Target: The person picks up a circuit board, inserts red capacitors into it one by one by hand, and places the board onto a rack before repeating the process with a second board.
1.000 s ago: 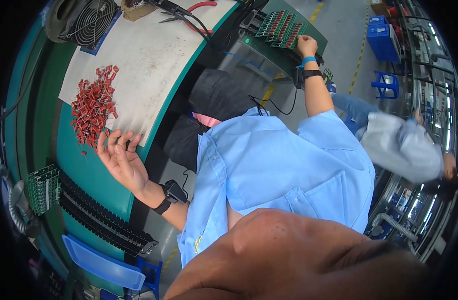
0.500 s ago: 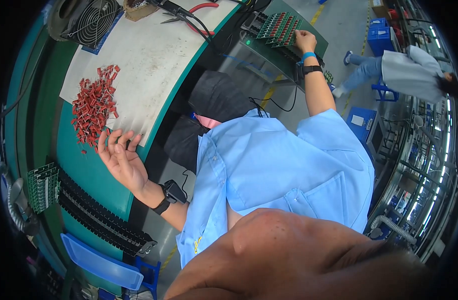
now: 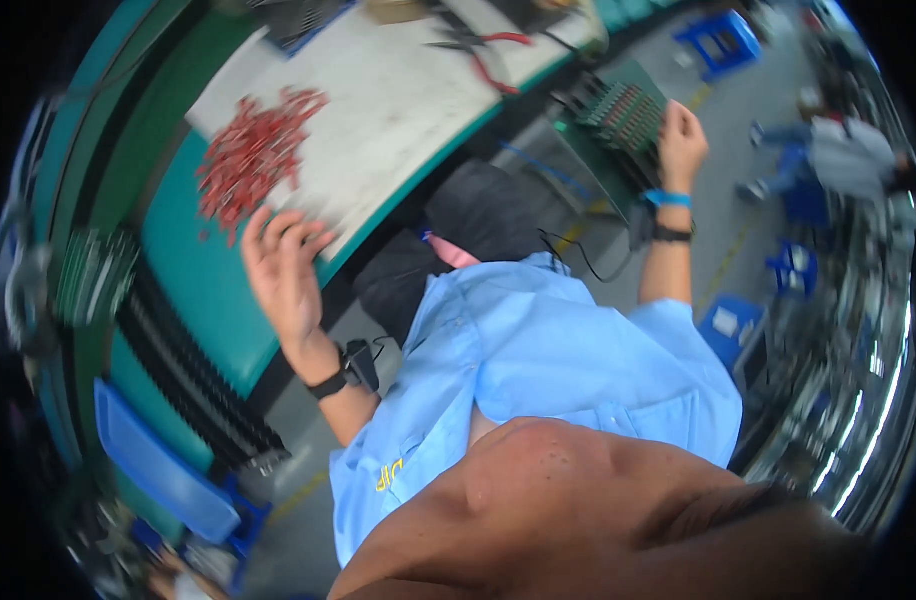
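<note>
A pile of small red two-legged components (image 3: pixel 253 155) lies on the bench at the left. My left hand (image 3: pixel 286 270) is beside the pile's near edge, palm turned up, its fingers apart and loosely curled, and nothing shows in it. On the right, my right hand (image 3: pixel 682 145) is at the right edge of green circuit boards (image 3: pixel 626 115) that carry rows of red parts. Its fingertips are pinched together; whether a small part is between them cannot be made out. Motion blurs the picture.
Red-handled pliers (image 3: pixel 493 60) lie at the white sheet's far end. A black slotted rack (image 3: pixel 193 365), upright green boards (image 3: pixel 93 275) and a blue tray (image 3: pixel 163 460) are at the left. Blue stools (image 3: pixel 720 45) and a person in a pale coat (image 3: pixel 850 155) are at the right.
The whole view has swung, shifting the bench and boards. My right hand has drawn back to the boards' right edge, still pinched. The left hand stays open beside the red pile.
</note>
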The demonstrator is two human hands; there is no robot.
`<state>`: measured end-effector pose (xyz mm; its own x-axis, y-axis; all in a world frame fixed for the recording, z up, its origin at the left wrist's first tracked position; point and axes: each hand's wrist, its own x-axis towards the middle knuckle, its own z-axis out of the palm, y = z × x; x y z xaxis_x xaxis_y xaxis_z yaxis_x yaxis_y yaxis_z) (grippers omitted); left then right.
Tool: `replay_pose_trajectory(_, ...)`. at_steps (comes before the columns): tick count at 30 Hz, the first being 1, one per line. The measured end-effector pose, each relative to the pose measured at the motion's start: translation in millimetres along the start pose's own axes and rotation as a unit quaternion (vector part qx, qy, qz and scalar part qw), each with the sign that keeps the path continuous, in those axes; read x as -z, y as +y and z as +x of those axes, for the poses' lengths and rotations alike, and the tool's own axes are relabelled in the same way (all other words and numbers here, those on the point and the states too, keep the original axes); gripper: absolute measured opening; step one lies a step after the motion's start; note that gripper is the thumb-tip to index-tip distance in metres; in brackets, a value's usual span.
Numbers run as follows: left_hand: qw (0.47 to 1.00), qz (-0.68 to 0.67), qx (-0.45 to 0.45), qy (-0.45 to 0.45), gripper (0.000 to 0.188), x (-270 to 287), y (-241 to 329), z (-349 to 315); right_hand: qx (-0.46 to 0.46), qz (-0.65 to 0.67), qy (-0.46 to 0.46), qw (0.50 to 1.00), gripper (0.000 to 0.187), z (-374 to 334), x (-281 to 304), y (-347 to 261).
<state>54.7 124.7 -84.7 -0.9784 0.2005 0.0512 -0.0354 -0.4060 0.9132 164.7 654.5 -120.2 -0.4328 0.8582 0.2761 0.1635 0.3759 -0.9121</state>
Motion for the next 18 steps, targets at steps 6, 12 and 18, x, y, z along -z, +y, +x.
replay_pose_trajectory(6, 0.999, 0.031, 0.011, -0.003, 0.045, -6, 3, -11, 0.129, 0.159, -0.219, 0.954, 0.019, -83, -76, -120)
replay_pose_trajectory(12, 0.96, 0.258, -0.081, 0.077, 0.043, 14, 54, -15, 0.264, 0.246, -0.468, 0.807, 0.016, -150, -164, -170)
replay_pose_trajectory(18, 0.771, 0.568, -0.178, 0.225, 0.042, 74, 150, 43, 0.16, 0.213, -0.523, 0.81, 0.018, -166, -215, -163)
